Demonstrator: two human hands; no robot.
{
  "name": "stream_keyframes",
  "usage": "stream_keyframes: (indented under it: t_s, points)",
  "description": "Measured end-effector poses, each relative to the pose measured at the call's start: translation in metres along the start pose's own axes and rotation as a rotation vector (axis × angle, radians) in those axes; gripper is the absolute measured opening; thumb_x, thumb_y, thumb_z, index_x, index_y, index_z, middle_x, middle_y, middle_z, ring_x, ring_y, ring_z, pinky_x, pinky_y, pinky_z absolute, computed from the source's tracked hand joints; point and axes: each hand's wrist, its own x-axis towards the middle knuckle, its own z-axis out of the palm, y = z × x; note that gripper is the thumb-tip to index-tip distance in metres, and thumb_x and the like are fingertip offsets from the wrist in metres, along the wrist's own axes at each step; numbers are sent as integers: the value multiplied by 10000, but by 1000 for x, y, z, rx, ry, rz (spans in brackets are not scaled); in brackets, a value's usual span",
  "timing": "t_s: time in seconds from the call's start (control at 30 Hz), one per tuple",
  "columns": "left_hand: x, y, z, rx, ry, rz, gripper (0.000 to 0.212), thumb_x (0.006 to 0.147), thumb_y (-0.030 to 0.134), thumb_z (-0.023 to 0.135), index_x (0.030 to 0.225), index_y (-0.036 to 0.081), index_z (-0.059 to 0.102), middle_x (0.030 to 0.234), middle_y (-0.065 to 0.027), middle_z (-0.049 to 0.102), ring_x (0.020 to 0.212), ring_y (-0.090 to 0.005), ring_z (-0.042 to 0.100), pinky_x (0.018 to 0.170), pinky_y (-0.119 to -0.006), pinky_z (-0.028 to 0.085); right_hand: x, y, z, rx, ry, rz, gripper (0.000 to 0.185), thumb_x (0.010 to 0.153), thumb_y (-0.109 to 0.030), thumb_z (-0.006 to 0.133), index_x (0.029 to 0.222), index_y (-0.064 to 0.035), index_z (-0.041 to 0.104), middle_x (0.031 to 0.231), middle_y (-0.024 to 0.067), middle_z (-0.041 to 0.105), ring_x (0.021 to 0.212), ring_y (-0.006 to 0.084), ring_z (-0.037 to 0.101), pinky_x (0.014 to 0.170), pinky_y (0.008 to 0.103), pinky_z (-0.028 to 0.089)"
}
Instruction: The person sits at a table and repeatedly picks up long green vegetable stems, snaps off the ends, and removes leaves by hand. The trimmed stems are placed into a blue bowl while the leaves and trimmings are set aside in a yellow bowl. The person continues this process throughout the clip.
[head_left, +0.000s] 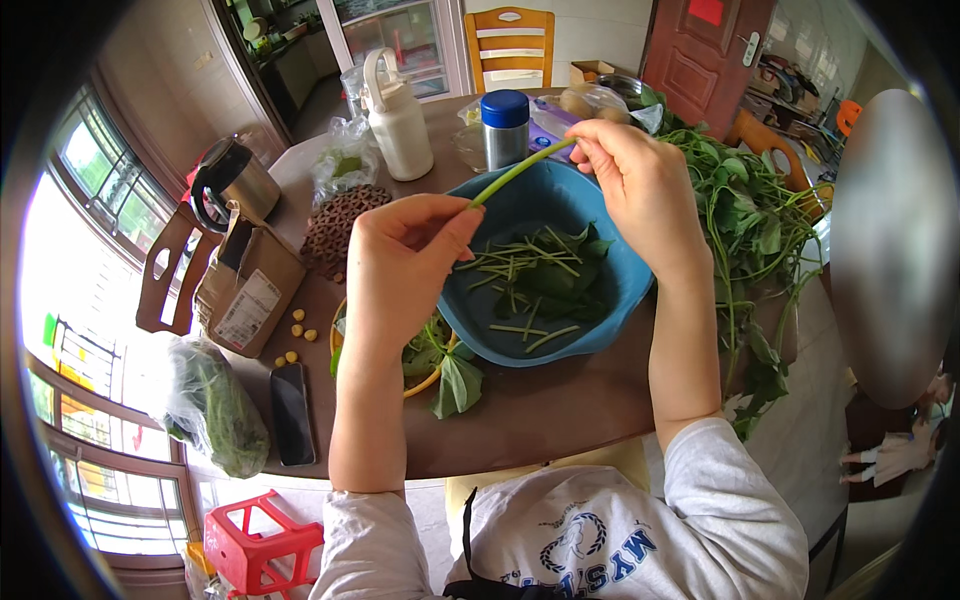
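A green stem (521, 171) is stretched between my two hands, above a blue plastic basin (630, 281). My left hand (409, 262) pinches its lower left end, and my right hand (630, 176) pinches the upper right end. Cut or broken stem pieces (551, 251) and dark green leaves (559, 289) lie in the basin. Partly hidden behind my left forearm, a yellow-rimmed basket (424, 384) holds more leaves, one large leaf (457, 386) hanging over its rim. A big heap of leafy vines (739, 195) lies on the table's right side.
On the left stand a cardboard box (251, 292), an electric kettle (236, 180) and a bag of greens (217, 409). A black phone (292, 416) lies near the table's edge. A white jug (397, 127) and a blue-lidded steel container (505, 131) stand behind the basin.
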Motion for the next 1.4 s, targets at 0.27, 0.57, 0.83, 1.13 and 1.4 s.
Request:
stream_keyframes:
  t_s: [0.27, 0.57, 0.83, 1.13, 1.4]
  points:
    - [-6, -5, 6, 136, -70, 31, 129, 792, 51, 680, 855, -60, 668, 659, -52, 634, 585, -68, 560, 555, -212, 452, -1, -3, 7, 297, 61, 148, 101, 896, -35, 531, 946, 16, 602, 722, 86, 640, 637, 156, 633, 582, 264, 514]
    - [7, -13, -7, 121, 27, 68, 128, 795, 21, 657, 909, -37, 665, 709, -53, 654, 633, -85, 605, 553, -220, 465, 3, 4, -4, 1081, -245, 548, 183, 911, -118, 553, 956, 41, 631, 757, 84, 642, 614, 126, 613, 552, 226, 510]
    - [6, -12, 4, -151, -261, -68, 94, 869, 43, 594, 900, -42, 618, 741, -64, 649, 660, -115, 644, 509, -207, 479, -4, -35, 21, 1020, -106, 420, 180, 918, -126, 551, 953, 34, 624, 736, 60, 623, 614, 102, 590, 525, 212, 475]
    - [13, -5, -32, -392, -103, -105, 160, 916, 134, 563, 910, -16, 619, 785, -95, 660, 699, -157, 658, 539, -211, 486, -14, -65, -2, 358, -537, -96, 92, 772, -30, 598, 860, -4, 601, 745, 121, 597, 675, 292, 592, 603, 342, 471]
    - [29, -29, -56, -605, 25, -154, 191, 948, 181, 515, 994, 12, 591, 790, -38, 591, 658, -117, 582, 516, -180, 420, -21, -75, -57, 828, -1086, -737, 164, 803, -93, 576, 937, -2, 595, 772, 64, 529, 646, 179, 543, 503, 266, 461]
